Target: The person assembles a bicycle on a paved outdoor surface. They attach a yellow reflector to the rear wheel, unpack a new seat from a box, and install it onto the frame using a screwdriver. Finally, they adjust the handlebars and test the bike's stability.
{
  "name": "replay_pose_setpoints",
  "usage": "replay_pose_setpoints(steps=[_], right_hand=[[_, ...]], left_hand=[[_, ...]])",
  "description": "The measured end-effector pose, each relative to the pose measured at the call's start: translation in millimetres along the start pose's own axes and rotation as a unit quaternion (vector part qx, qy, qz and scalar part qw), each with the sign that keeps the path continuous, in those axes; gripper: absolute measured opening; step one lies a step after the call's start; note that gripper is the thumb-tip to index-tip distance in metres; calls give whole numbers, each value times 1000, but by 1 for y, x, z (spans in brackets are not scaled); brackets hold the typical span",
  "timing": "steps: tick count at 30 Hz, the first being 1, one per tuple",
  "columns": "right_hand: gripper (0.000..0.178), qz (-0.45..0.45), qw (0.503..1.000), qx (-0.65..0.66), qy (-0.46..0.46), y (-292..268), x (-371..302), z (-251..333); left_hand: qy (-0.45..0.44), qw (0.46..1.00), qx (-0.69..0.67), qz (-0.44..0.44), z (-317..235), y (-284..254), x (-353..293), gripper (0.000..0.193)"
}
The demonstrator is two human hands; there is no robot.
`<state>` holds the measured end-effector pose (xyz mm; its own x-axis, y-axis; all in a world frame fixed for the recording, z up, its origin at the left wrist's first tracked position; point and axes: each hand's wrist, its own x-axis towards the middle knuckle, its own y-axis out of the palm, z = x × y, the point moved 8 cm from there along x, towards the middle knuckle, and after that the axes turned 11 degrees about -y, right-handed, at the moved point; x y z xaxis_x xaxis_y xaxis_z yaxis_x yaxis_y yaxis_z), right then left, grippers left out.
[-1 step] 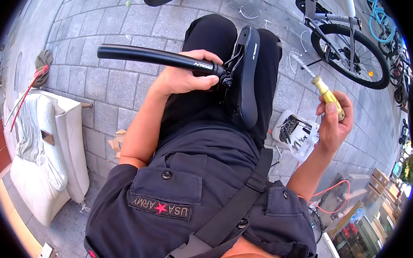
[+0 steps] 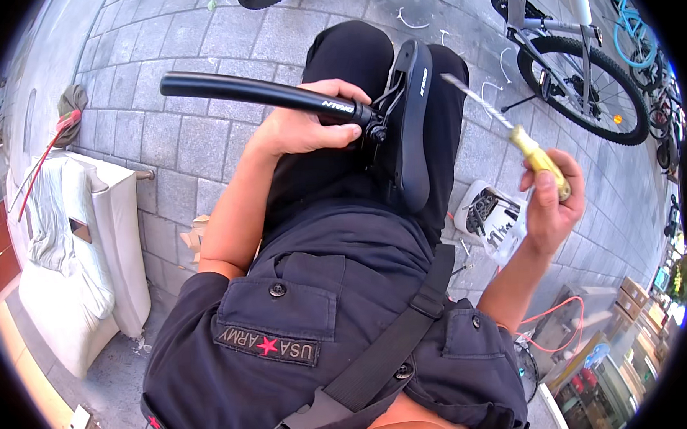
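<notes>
My left hand is wrapped round a black seat post near its clamp end. The post lies across above my thighs, its free end pointing left. At its right end the clamp meets the rails of a black bicycle saddle, which stands on edge between my knees. Out to the right, my right hand grips a screwdriver by its yellow handle. The metal shaft points up and left toward my right knee, apart from the saddle.
A white tub of small parts sits on the paving right of my leg, a clear plastic bag beside it. A bicycle stands at the far right. To the left is a worn white armchair. An orange cord lies lower right.
My right hand has tilted the screwdriver so its tip swings left, closer to my knee and the saddle. The left hand, post and saddle stay nearly where they were.
</notes>
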<state>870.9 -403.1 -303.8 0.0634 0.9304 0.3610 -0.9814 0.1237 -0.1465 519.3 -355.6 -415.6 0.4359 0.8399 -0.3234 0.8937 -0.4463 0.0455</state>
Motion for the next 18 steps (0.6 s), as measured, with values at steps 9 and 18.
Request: replay_pose_setpoints(steps=[9,18], right_hand=[[29,89,989,-122,-6,77,-45,21],[28,81,986,-141,-27,89,-50,23]], left_hand=[[-8,996,77,32,0,-14,6,48],[-53,997,40,50,9,-5,15,49]])
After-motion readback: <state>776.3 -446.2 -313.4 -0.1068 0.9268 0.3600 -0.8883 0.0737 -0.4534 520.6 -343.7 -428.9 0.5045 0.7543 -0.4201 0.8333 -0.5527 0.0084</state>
